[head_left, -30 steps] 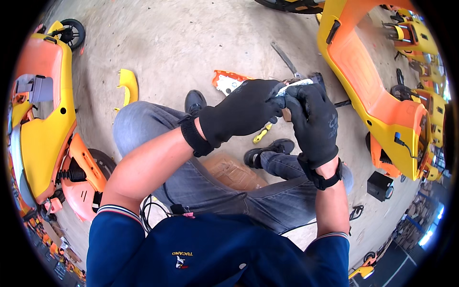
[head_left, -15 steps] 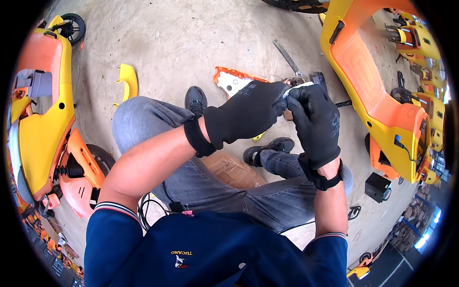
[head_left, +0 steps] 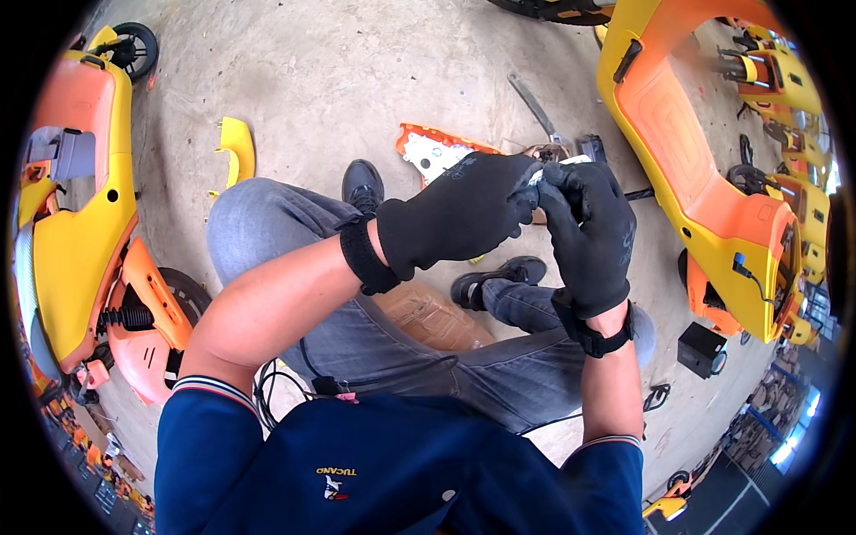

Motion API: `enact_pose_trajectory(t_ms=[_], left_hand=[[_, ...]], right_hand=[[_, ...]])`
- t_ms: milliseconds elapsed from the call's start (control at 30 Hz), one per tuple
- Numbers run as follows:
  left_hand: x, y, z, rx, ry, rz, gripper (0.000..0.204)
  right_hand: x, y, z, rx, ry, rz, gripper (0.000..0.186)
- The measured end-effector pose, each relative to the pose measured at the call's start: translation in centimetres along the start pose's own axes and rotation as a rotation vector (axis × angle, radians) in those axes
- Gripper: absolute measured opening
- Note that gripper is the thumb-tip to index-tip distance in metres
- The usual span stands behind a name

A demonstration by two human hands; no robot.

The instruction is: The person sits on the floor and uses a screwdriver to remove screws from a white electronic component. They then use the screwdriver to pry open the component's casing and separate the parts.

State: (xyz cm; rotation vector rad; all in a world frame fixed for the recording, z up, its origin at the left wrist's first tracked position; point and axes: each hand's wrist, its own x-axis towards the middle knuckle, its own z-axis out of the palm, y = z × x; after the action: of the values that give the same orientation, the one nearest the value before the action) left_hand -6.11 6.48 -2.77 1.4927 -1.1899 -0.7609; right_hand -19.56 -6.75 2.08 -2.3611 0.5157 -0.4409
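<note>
My left hand (head_left: 473, 209), in a black glove, is closed at the fingertips on a small white piece (head_left: 579, 160). The right hand (head_left: 596, 236), gloved alike, pinches the same piece from the other side. Most of it is hidden by the fingers, and its kind cannot be made out. Just beyond the left hand, an orange panel with a white inner face (head_left: 432, 153) lies on the floor. Behind the fingers a round brownish part (head_left: 557, 153) shows in part. A long grey metal tool (head_left: 535, 102) lies past it.
Yellow and orange scooter bodies stand at the left (head_left: 67, 294) and right (head_left: 655, 116). A curved yellow trim piece (head_left: 236, 147) lies to the left. Flattened brown cardboard (head_left: 432, 316) is between my legs. A black box (head_left: 700, 349) sits at the right, with black cable (head_left: 267, 397) near my hip.
Both hands stay together on the white piece. The right fingers have shifted slightly around it, so less of its white shows above them.
</note>
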Motion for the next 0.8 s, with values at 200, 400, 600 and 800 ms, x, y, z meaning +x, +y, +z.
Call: enact_pose_trajectory(t_ms=[200, 400, 600, 800], left_hand=[[0.3, 0.6, -0.4, 0.017, -0.014, 0.034, 0.025], [0.6, 0.7, -0.2, -0.126, 0.019, -0.150, 0.041], [0.9, 1.5, -0.6, -0.117, 0.067, 0.014, 0.046], [0.9, 1.9, -1.0, -0.154, 0.019, -0.051, 0.036]], right_hand=[[-0.1, -0.1, 0.0, -0.062, 0.055, -0.087, 0.016], [-0.4, -0.1, -0.1, 0.290, 0.034, 0.154, 0.014], [-0.5, -0.1, -0.4, 0.529, 0.069, 0.271, 0.019], [-0.3, -0.3, -0.4, 0.627, -0.028, 0.269, 0.036]])
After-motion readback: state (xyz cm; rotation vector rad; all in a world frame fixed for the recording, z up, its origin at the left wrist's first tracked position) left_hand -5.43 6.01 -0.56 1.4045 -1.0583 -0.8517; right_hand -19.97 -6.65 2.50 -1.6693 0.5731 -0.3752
